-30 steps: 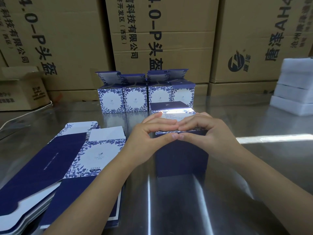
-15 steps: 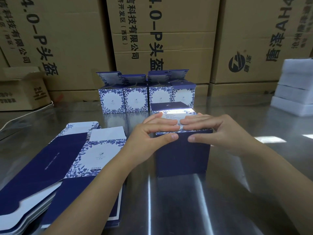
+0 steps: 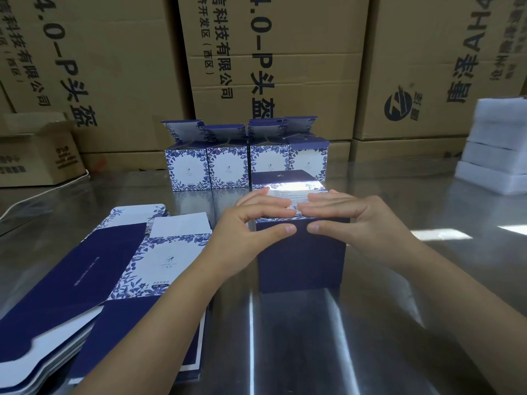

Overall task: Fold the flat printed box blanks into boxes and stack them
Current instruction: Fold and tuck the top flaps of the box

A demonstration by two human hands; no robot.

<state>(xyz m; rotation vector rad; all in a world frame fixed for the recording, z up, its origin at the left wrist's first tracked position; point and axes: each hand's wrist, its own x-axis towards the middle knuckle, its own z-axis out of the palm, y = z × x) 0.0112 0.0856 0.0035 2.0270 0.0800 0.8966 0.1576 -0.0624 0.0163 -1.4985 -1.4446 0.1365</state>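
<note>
A stack of flat box blanks (image 3: 85, 280) lies at the near left corner of the steel bench (image 3: 370, 337). They are dark blue with white floral panels and slightly fanned. Beyond it, around the middle of the bench, a dark blue box (image 3: 302, 260) stands upright. The left hand (image 3: 251, 223) and right hand (image 3: 356, 220) rest on its top. Their fingers lie straight and flat on the pale top flap, tips nearly meeting, and the thumbs touch the front face just under the edge. Each grip is open, pressing rather than clasping. Just behind stands a row of four folded boxes (image 3: 245, 166) with lids up. White foam blocks (image 3: 496, 149) sit at the far right edge and a small open carton (image 3: 37, 158) at the far left. Big brown cartons (image 3: 273, 67) wall the back.
</note>
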